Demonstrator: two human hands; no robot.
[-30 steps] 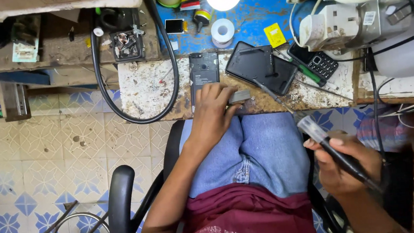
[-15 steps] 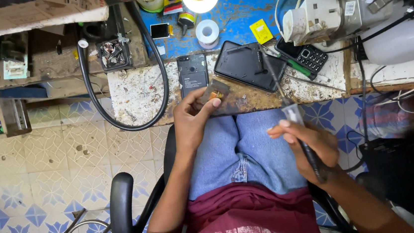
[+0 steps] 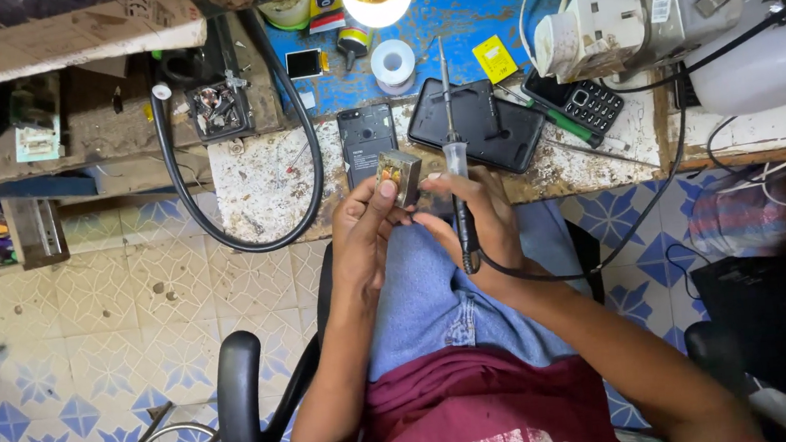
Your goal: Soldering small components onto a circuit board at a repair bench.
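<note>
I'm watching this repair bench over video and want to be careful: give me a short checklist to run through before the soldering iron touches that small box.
1. Left hand grips the small box: ok.
2. Right hand holds the soldering iron: ok.
3. Iron tip points away from the fingers: ok.
4. Iron's cord free of snags: cannot tell.
5. Iron hot: cannot tell.
6. Phone on the bench apart from the tip: ok.

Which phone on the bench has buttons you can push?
The small black keypad phone, furthest right on the bench. The big black phone beside it lies flat with no keys, and the opened phone shows only its insides.
</note>
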